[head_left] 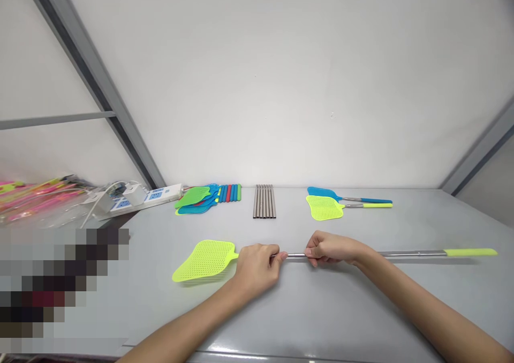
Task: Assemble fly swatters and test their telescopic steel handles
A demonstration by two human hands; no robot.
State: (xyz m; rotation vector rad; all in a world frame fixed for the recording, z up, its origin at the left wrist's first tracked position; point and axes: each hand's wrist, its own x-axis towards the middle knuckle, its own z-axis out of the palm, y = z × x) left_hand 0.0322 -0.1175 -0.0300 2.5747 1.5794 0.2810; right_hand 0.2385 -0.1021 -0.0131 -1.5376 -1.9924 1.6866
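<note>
A yellow-green fly swatter (206, 260) with an extended telescopic metal rod lies crosswise in front of me, its perforated head to the left and its yellow-green handle to the right. My left hand (259, 266) is closed around the rod close to the head. Farther right along the same rod, my right hand (329, 249) pinches it between thumb and fingers. A short stretch of bare metal shows between the two hands. The rod under my fingers is hidden.
At the back lie a blue swatter (321, 193) and a yellow-green swatter (324, 208), several metal tubes (264, 202), stacked swatter heads (196, 199) and coloured handles (230, 193). A power strip (152, 196) with plugs stands left, beside pink and yellow bagged items (44, 199).
</note>
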